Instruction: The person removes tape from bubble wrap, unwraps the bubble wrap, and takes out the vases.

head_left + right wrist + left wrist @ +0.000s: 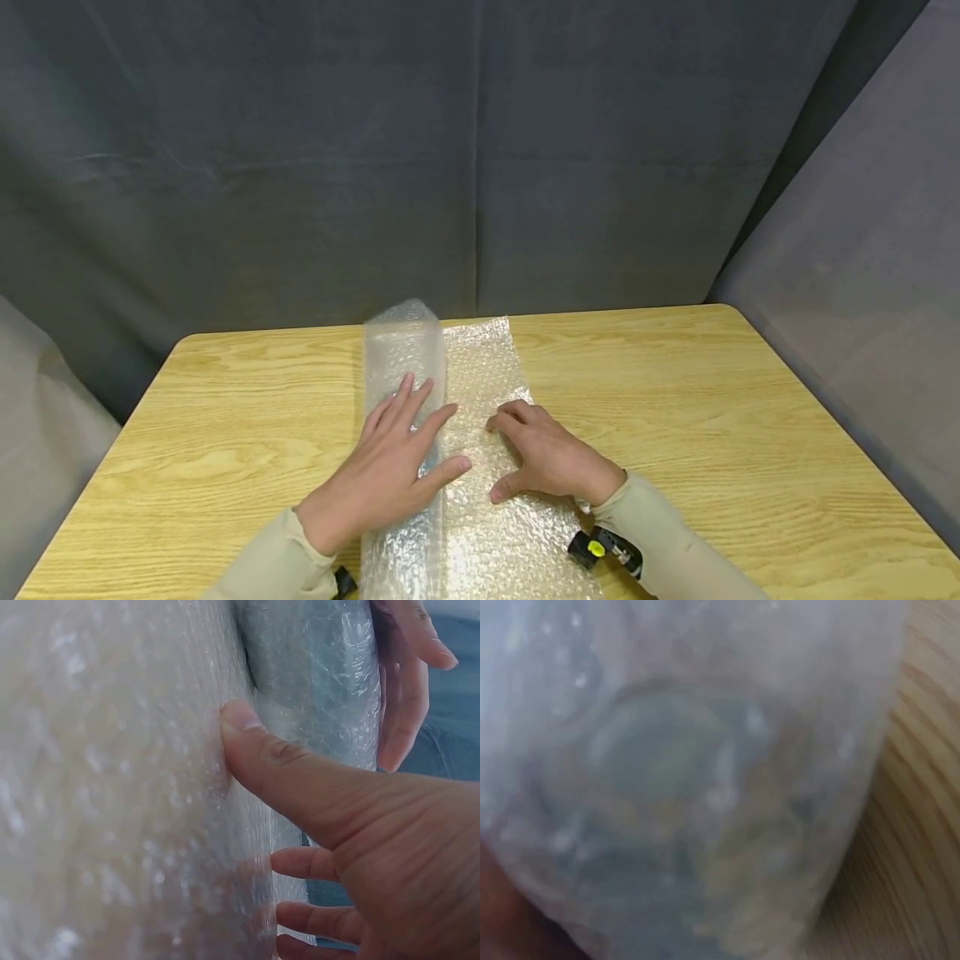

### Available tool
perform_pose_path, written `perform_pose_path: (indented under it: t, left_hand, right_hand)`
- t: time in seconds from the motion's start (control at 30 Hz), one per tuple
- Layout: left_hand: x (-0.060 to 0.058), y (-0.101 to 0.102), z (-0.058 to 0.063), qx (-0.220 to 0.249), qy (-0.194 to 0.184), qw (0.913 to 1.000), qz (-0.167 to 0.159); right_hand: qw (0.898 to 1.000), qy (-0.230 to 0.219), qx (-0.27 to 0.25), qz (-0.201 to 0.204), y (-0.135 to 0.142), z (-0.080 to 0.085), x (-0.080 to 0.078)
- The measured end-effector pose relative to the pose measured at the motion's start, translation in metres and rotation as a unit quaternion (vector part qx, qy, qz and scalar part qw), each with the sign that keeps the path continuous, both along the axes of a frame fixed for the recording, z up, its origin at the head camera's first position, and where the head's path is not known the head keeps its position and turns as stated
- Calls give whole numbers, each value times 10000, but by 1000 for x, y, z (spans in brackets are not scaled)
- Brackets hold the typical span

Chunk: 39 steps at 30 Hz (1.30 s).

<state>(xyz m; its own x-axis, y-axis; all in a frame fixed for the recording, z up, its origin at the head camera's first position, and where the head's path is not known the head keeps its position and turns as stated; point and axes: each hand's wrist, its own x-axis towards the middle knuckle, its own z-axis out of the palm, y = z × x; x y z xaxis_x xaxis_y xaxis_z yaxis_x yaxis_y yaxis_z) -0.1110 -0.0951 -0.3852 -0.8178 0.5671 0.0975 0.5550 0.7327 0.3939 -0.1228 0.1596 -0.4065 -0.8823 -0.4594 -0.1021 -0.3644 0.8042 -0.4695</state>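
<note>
A clear bubble wrap sheet lies lengthwise on the wooden table. Along its left side runs a thicker wrapped bundle, layered in bubble wrap. My left hand rests on this bundle, fingers spread and nearly straight. Over the flat part of the sheet is my right hand, loosely arched, its thumb touching the wrap in the right wrist view. In the blurred left wrist view, a rounded greenish shape shows dimly through the bundle; its kind cannot be made out.
The wooden table extends to both sides of the wrap. Dark grey curtains hang behind it, with lighter cloth at the right. A black wrist strap is worn at the right sleeve.
</note>
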Motion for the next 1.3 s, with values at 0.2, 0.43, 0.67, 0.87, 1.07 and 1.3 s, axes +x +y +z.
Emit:
perform_pose_path:
  t: [0.2,0.43,0.67,0.87,1.07,1.3]
  left_hand:
    - [-1,-8,-2,22,-49,9999,108]
    - [0,-17,-7,200,97,9996,149]
    - [2,-26,-11,375,24,9990,222]
    - [2,-32,-11,391,-108,9988,287]
    - [2,-39,-8,427,-419,9974,410]
    - [2,-46,-10,396,-393,9973,482]
  right_hand:
    - [10000,-26,39,-26,0,-1,-1]
    - [10000,-7,36,-26,0,-2,-1]
    - [10000,38,-17,11,0,-2,0]
    - [10000,6,-27,3,0,-2,0]
    - [10000,1,-58,0,0,-2,0]
    - [10000,-29,-59,8,-1,-2,0]
